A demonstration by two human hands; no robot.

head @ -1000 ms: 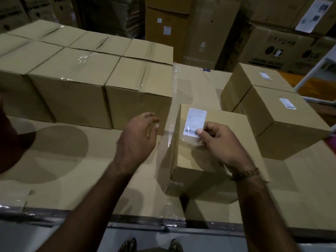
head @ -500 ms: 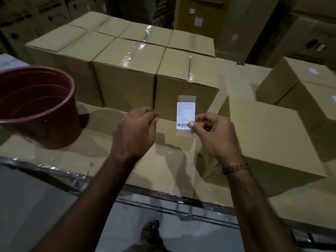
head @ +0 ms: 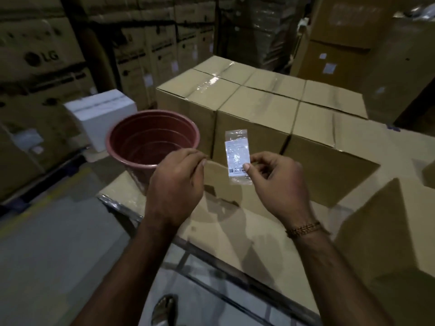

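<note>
Your right hand [head: 280, 184] pinches the label [head: 236, 156] by its lower right corner, thumb tip on the barcode end and the other fingers loosely curled behind. The white slip and its clear film margins hang upright in the air, in front of the row of taped cartons [head: 259, 109] and above the cardboard-covered platform [head: 235, 231]. That corner grip probably keeps most of the film untouched, which matters if the back is sticky (the view does not show the back). Your left hand [head: 176, 182] sits just to the left of the label, apart from it, with fingers curled and thumb pressed to forefinger. Whether a thin strip is caught between them I cannot tell. It hovers near the rim of the reddish plastic pot [head: 150, 137], which stands at the platform's left edge against the end carton, likely as a place for scraps. Holding the label square to your eyes should let you check its print before choosing a box face.
</note>
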